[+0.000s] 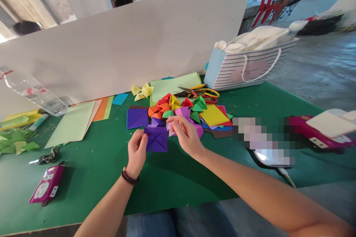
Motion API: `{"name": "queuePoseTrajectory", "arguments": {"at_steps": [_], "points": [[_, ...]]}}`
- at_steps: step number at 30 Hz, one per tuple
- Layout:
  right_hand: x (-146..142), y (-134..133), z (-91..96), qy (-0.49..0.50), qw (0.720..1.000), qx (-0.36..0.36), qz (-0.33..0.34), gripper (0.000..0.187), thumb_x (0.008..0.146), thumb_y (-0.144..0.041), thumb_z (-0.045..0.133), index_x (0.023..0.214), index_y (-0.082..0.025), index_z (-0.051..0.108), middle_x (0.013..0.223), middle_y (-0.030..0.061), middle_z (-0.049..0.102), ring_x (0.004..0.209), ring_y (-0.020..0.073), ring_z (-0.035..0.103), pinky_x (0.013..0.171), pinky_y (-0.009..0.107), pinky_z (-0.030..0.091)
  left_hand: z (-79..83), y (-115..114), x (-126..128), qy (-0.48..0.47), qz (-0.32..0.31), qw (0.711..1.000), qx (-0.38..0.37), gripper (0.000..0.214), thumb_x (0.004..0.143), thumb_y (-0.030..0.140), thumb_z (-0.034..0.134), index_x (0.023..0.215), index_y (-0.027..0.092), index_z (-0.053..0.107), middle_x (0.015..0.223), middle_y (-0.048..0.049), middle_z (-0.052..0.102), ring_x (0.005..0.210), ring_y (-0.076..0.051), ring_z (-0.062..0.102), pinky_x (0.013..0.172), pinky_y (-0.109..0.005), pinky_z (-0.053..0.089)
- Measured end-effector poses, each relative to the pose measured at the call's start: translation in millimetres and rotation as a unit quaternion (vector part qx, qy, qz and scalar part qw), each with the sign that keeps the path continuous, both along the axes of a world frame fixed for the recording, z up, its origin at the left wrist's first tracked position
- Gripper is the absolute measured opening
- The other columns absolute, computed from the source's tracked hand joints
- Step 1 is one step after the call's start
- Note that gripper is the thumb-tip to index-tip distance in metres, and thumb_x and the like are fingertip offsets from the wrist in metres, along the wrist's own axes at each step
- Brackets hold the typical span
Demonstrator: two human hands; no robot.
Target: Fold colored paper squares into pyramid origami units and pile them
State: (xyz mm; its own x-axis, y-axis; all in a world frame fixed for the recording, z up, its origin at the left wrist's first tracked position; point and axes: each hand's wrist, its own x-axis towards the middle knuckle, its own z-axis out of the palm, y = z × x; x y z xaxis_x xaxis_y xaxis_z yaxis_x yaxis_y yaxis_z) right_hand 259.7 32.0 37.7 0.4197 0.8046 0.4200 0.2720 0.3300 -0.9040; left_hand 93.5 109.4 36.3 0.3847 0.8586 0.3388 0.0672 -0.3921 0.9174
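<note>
A purple square of paper with diagonal creases stands out over the table, pinched at its left edge by the thumb and fingers of my left hand. My right hand hovers just right of the square's upper corner, fingers loosely curved and apart, holding nothing that I can see. Behind both hands lies a pile of folded paper pieces in orange, red, yellow, green and pink-violet. Left of the pile is a stack of flat purple squares. More coloured squares, yellow on top, lie to its right.
Scissors lie behind the pile, near a striped paper bag. A phone with a cable and a magenta tissue pack are on the right. Paper sheets, a plastic bottle, keys and another pack lie left.
</note>
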Motion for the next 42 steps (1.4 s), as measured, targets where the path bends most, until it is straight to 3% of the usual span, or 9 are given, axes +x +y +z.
{"name": "queuePoseTrajectory", "arguments": {"at_steps": [5,12,16,19,21,29,32,36,42], "points": [[-2.8,0.4,-1.8,-0.023,1.000,-0.011,0.007,0.022,0.095,-0.040,0.044,0.098,-0.022,0.057,0.071,-0.0007,0.052,0.058,0.0131,0.048,0.052,0.027,0.035,-3.2,1.2,-0.9,-0.013,0.001,1.000,-0.021,0.036,0.084,0.042,0.059,0.059,0.018,0.047,0.067,0.0013,0.043,0.064,-0.012,0.038,0.061,-0.024,0.034],[-3.0,0.9,-3.2,-0.013,1.000,0.004,0.004,0.023,0.094,-0.039,0.045,0.106,-0.022,0.054,0.077,0.0001,0.054,0.060,0.0126,0.050,0.055,0.027,0.042,-14.5,9.6,-3.9,-0.044,0.044,0.996,-0.067,0.032,0.086,0.048,0.055,0.072,0.019,0.052,0.069,0.0031,0.046,0.063,-0.011,0.041,0.062,-0.022,0.037],[-4.9,0.4,0.2,-0.042,0.999,0.006,0.006,0.028,0.089,-0.038,0.057,0.111,-0.022,0.054,0.091,0.0030,0.060,0.060,0.0111,0.052,0.056,0.027,0.046,-9.3,1.2,-1.1,-0.011,-0.010,0.997,-0.069,0.036,0.083,0.048,0.060,0.064,0.018,0.052,0.063,0.0036,0.041,0.059,-0.010,0.034,0.055,-0.021,0.031],[-4.8,0.6,1.3,-0.066,0.998,0.009,-0.006,0.016,0.089,-0.033,0.056,0.100,-0.022,0.060,0.090,0.0044,0.065,0.076,0.0159,0.062,0.065,0.028,0.051,-4.7,-5.4,1.3,0.018,-0.046,0.996,-0.074,0.041,0.082,0.048,0.061,0.059,0.017,0.048,0.059,0.0041,0.034,0.057,-0.010,0.029,0.052,-0.022,0.025],[-4.2,1.4,0.8,-0.071,0.997,0.014,-0.010,0.013,0.090,-0.031,0.055,0.095,-0.021,0.062,0.089,0.0046,0.068,0.082,0.0174,0.065,0.069,0.029,0.053,-4.3,-6.5,1.7,0.026,-0.054,0.995,-0.078,0.042,0.083,0.048,0.060,0.059,0.017,0.047,0.059,0.0043,0.033,0.057,-0.010,0.027,0.052,-0.022,0.024],[-4.4,3.5,-2.8,-0.084,0.996,0.012,-0.017,0.012,0.089,-0.028,0.056,0.093,-0.021,0.064,0.084,0.0032,0.070,0.073,0.0156,0.066,0.062,0.026,0.053,-10.7,-1.6,0.4,0.010,-0.056,0.994,-0.097,0.043,0.085,0.049,0.058,0.060,0.017,0.042,0.062,0.0045,0.030,0.060,-0.010,0.025,0.053,-0.022,0.023],[-4.9,4.3,-2.9,-0.082,0.996,0.020,-0.014,0.022,0.089,-0.027,0.056,0.110,-0.021,0.063,0.081,0.0026,0.068,0.071,0.0151,0.065,0.062,0.026,0.053,-10.8,-0.2,1.1,-0.005,-0.057,0.992,-0.113,0.043,0.084,0.048,0.060,0.061,0.017,0.041,0.062,0.0049,0.029,0.059,-0.009,0.025,0.052,-0.021,0.023],[-4.7,6.5,-3.2,-0.061,0.997,0.037,-0.019,0.053,0.088,-0.024,0.057,0.139,-0.021,0.043,0.072,-0.0008,0.064,0.066,0.0146,0.061,0.062,0.028,0.053,-9.2,-0.1,1.1,-0.025,-0.069,0.987,-0.146,0.041,0.085,0.049,0.059,0.063,0.017,0.045,0.062,0.0047,0.035,0.058,-0.009,0.030,0.053,-0.019,0.028],[-6.2,4.1,-4.1,-0.119,0.989,0.087,0.004,0.058,0.089,-0.021,0.056,0.143,-0.025,0.038,0.076,-0.0002,0.065,0.065,0.0137,0.060,0.061,0.027,0.052,-4.8,-6.1,2.1,-0.045,-0.113,0.975,-0.184,0.033,0.078,0.047,0.068,0.085,0.015,0.063,0.076,0.0001,0.059,0.070,-0.013,0.052,0.066,-0.022,0.044]]}}
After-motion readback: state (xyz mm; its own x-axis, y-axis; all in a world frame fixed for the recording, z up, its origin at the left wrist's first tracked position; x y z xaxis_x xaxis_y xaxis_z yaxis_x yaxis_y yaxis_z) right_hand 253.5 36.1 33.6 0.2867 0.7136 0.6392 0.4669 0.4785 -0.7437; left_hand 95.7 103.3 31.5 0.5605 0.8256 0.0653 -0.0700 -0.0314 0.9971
